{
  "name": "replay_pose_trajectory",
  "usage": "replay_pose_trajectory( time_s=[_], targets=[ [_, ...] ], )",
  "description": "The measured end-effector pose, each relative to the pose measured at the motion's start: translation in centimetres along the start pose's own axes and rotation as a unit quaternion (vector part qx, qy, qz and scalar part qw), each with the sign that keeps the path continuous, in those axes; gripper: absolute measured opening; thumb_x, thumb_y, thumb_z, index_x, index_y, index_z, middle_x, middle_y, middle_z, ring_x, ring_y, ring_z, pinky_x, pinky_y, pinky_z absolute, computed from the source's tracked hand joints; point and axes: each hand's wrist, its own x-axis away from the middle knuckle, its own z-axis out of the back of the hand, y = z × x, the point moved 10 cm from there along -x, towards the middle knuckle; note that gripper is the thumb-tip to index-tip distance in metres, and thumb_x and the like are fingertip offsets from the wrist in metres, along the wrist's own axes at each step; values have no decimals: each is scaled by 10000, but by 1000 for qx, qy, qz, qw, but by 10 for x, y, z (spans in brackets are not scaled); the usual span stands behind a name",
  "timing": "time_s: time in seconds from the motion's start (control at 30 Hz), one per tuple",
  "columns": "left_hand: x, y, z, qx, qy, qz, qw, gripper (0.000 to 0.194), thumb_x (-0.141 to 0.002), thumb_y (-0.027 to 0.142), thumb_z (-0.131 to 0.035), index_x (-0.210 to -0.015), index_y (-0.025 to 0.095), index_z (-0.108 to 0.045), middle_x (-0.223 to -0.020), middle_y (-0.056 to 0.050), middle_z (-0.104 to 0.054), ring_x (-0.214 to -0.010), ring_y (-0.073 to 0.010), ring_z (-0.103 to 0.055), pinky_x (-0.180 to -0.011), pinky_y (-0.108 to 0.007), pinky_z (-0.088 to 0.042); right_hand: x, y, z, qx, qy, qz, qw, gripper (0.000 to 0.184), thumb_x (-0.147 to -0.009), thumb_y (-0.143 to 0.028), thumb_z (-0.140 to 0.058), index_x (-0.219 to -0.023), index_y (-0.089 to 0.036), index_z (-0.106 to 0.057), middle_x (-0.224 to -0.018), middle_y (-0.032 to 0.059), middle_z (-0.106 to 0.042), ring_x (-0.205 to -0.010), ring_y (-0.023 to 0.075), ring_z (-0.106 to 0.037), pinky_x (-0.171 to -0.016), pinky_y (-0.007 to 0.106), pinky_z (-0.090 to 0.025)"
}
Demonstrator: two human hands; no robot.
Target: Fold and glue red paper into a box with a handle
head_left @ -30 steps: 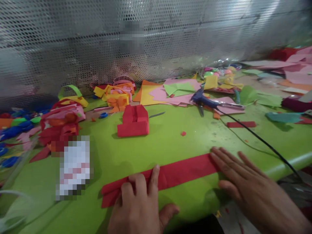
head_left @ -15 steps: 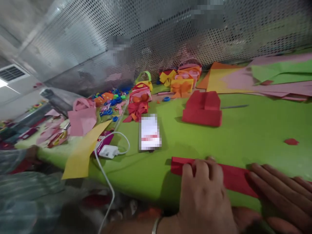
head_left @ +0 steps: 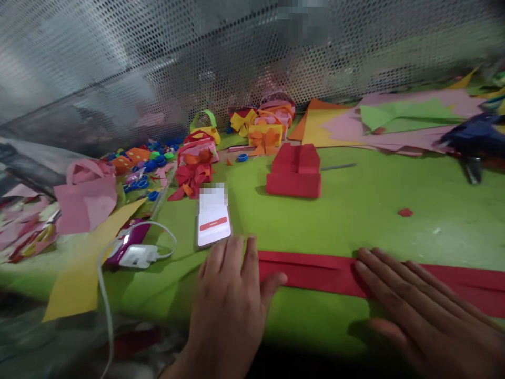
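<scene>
Red strip: the long red paper strip [head_left: 315, 269] lay flat on the green table [head_left: 355, 226], close to the near edge, with a fold or crease running along part of its far side.
Long axis: it ran left to right across the person's front, roughly along the table edge; from the left hand's fingers it stretched rightward, passed under the right hand and went out of the picture.
Left hand: the left hand [head_left: 231, 289] was at the strip's left part, palm down, fingers extended and pointing away from the body, thumb out to the right over the strip; nothing was clenched in it. Whether the strip's left end lay under those fingers could not be told.
Right hand: the right hand [head_left: 418, 300] rested flat across the strip farther right, fingers together and slanting away to the left, released rather than grasping.
Nearer hand: both were at the strip, with a bare red stretch between them.
Phone: the phone [head_left: 214, 231], its screen lit, lay just beyond the left fingertips.
Red box: the folded red box [head_left: 295, 179] stood beyond the strip, a thin grey blade [head_left: 339, 167] sticking out at its right.
Red scrap: a small red scrap [head_left: 405, 212] lay beyond the right hand.
</scene>
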Motion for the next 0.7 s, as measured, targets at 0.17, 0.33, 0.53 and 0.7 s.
replay_pose_trajectory(
  time_s=[0.17,0.33,0.53,0.7],
  targets=[
    [-32,22,-18,148,-25,-17,989,143,-886,172,-611,-984,88,-673,-915,-94,-653,-827,-207,-609,-705,-332,-529,-10,-5,7,14,-16,18,1000,598,-967,-426,-365,-1499,-167,-274,-1491,73,-411,-1309,270,-451,-1050,479,-418],
    [-39,33,-50,170,-156,-9,973,58,-817,106,-680,-864,137,-693,-833,-47,-645,-773,-197,-598,-678,-342,-516,-25,26,29,-24,20,-27,999,378,-996,-375,-343,-1233,-241,-605,-1346,52,-579,-1096,227,-631,-816,387,-583],
    [-35,36,-44,173,-133,-49,975,45,-835,169,-679,-868,141,-668,-830,-46,-634,-750,-191,-587,-651,-328,-492,-46,62,39,-26,8,-33,999,443,-978,-482,-323,-942,-256,-702,-927,65,-714,-768,224,-688,-606,368,-588],
    [-30,41,-40,188,-117,-105,969,191,-830,331,-696,-855,149,-646,-829,-48,-633,-734,-191,-583,-641,-321,-477,-57,69,29,-104,-81,-13,991,426,-955,-561,-359,-844,-285,-664,-759,11,-674,-633,165,-647,-508,271,-527]
  ],
)
